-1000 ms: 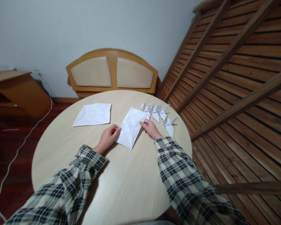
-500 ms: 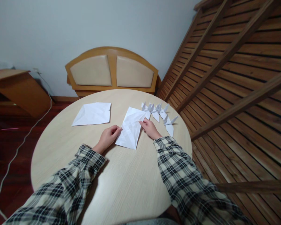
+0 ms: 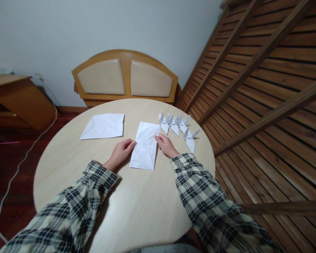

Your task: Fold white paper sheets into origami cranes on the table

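A creased white paper sheet [image 3: 145,147] lies folded into a narrow upright rectangle on the round pale wooden table [image 3: 137,203]. My left hand [image 3: 121,151] pinches its left edge with curled fingers. My right hand [image 3: 165,144] pinches the right edge near the top. Both sleeves are plaid.
A second creased white sheet [image 3: 103,126] lies flat at the back left of the table. Several folded white paper cranes [image 3: 178,125] stand in a row at the back right. A wooden chair back [image 3: 125,78] is behind the table. A slatted wooden frame [image 3: 265,88] leans at the right. A cable [image 3: 21,165] runs over the floor at the left.
The sheet between my hands has turned from a tilted diamond to a narrow upright rectangle. Both hands kept hold of its edges and shifted slightly.
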`<action>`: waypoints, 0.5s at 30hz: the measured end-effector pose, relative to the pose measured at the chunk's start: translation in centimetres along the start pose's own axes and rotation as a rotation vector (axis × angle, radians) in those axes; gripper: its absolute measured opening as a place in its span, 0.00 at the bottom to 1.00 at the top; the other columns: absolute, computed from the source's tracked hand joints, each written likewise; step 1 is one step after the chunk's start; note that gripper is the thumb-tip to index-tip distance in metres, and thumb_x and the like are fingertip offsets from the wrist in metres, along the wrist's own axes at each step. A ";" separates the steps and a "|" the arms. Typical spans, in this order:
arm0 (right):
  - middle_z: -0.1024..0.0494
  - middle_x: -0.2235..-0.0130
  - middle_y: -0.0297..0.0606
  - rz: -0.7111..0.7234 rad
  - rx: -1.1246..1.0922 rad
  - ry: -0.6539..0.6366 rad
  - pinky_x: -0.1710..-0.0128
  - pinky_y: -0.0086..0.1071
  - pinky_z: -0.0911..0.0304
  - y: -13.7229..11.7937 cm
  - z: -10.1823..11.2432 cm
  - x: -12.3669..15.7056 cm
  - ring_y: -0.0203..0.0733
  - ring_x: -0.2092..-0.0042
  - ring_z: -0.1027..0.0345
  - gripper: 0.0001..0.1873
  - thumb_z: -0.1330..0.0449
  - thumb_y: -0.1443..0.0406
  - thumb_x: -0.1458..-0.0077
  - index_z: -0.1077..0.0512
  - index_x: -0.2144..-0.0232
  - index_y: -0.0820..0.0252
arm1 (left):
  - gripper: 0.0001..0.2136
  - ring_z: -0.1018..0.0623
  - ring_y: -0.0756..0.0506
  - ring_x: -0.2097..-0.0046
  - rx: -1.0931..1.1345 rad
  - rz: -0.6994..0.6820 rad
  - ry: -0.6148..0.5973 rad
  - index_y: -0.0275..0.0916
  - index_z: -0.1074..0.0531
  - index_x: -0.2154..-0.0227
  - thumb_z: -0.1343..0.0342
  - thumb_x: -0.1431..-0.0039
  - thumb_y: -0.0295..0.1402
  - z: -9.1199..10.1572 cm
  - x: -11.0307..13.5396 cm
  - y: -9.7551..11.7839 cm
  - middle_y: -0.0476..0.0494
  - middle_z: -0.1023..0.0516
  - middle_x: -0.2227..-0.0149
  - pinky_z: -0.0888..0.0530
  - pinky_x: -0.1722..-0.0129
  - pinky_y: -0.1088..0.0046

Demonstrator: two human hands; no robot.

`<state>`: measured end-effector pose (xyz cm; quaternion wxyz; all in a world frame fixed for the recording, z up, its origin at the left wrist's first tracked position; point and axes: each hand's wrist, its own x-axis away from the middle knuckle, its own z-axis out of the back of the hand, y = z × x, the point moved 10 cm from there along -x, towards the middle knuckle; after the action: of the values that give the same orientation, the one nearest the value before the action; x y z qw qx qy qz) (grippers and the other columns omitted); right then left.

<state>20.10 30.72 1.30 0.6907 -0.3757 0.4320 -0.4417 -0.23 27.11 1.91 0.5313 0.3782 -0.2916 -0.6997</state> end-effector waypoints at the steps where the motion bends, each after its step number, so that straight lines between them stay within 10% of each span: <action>1: 0.37 0.75 0.31 0.002 0.020 -0.003 0.73 0.31 0.47 0.0 -0.1 0.1 0.38 0.72 0.42 0.22 0.49 0.46 0.39 0.35 0.72 0.57 | 0.16 0.30 0.47 0.70 0.008 0.000 -0.001 0.39 0.27 0.71 0.50 0.37 0.45 0.0 0.0 -0.1 0.48 0.26 0.73 0.36 0.69 0.71; 15: 0.33 0.75 0.32 0.060 0.178 -0.017 0.71 0.31 0.48 -0.1 -0.8 0.2 0.39 0.71 0.39 0.21 0.50 0.49 0.36 0.36 0.73 0.56 | 0.16 0.35 0.48 0.73 0.022 0.004 -0.017 0.39 0.31 0.75 0.48 0.39 0.45 -0.1 -0.1 0.2 0.50 0.32 0.76 0.38 0.71 0.71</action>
<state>19.40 30.40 1.09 0.7379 -0.3036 0.3960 -0.4544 -0.06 27.13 2.00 0.5259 0.3775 -0.3044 -0.6988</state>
